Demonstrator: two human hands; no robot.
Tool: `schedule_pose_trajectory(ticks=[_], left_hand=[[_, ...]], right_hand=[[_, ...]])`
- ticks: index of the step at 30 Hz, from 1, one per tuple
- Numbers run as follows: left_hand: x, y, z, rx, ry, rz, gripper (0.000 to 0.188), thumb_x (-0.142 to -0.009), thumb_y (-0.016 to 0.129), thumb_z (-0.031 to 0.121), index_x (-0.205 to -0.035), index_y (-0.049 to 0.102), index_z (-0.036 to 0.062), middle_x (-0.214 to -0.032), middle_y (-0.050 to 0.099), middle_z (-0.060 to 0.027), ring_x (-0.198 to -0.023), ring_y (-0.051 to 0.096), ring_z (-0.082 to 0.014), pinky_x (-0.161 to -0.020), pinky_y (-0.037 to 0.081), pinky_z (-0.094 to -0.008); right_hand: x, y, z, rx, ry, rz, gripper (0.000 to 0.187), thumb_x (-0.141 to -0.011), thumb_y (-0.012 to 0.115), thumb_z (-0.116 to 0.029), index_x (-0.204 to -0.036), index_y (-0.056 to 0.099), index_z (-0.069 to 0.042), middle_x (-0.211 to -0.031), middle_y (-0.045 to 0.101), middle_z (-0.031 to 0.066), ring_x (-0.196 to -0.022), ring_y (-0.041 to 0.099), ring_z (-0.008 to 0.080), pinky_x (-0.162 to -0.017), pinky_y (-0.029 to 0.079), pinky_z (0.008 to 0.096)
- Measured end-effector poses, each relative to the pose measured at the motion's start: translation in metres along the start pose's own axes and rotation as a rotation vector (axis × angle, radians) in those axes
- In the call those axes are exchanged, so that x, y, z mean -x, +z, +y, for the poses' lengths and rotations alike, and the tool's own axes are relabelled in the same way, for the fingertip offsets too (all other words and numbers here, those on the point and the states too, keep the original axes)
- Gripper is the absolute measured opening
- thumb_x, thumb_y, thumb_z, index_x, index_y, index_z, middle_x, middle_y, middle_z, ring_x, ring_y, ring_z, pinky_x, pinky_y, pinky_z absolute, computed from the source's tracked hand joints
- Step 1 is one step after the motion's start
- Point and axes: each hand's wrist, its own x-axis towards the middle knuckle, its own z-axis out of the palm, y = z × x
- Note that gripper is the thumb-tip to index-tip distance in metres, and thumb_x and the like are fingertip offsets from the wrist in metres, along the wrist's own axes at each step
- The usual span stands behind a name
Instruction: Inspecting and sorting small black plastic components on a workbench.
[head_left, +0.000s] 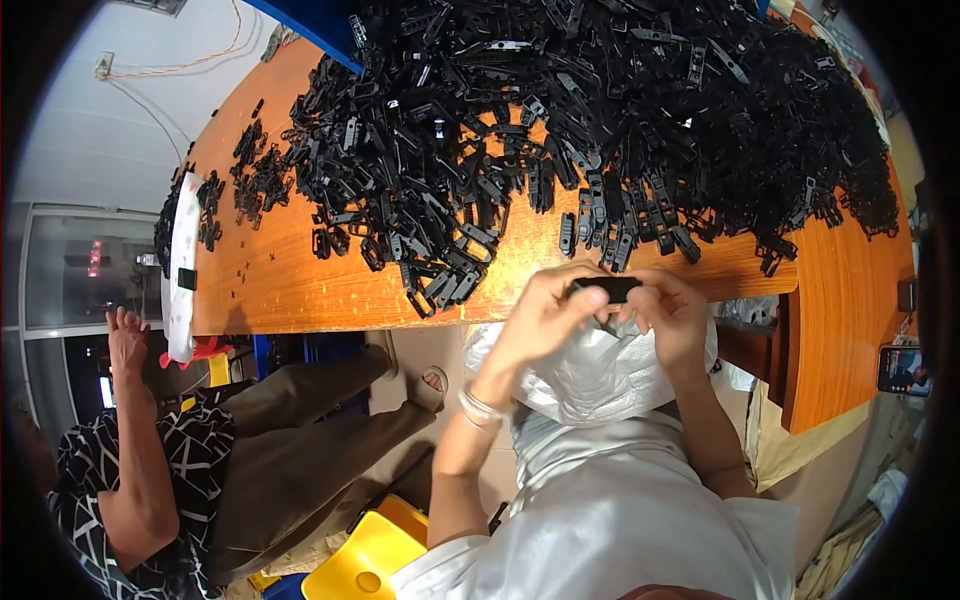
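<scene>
In hands [550,312], black piece [613,290] (oblong)

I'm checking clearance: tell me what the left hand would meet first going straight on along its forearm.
Beyond the piece it holds, the left hand would probably first meet the loose black parts on the table. Its height is unclear, so it might pass over them.
</scene>
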Motion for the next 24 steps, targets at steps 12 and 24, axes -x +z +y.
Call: schedule_pose_trajectory(ticks=[12,24], left_hand=[[-0.104,-0.106,0.004,-1.825,0.086,0.385,0.011,-0.063,0.063,0.009,-0.066,0.063,-0.0019,-0.083,0.06,-0.0154,-0.085,0.055,-0.0301,-0.075,0.046,-0.0369],[-0.041,-0.059,0.023,0.169,-0.081,0.287,0.012,-0.088,0.051,0.011,-0.097,0.051,0.0025,-0.059,0.059,-0.0086,-0.043,0.052,-0.0105,-0.038,0.042,-0.0212]], right_hand=[[0.004,0.002,-0.001,-0.095,-0.06,0.083,0.015,-0.079,0.054,0.004,-0.093,0.058,0.005,-0.067,0.057,0.0065,-0.055,0.05,0.006,-0.043,0.032,0.0169],[-0.003,-0.012,0.005,-0.16,0.01,0.01,0.017,-0.083,0.048,0.001,-0.098,0.053,0.008,-0.09,0.061,0.0162,-0.062,0.055,0.0129,-0.055,0.043,0.0217]])
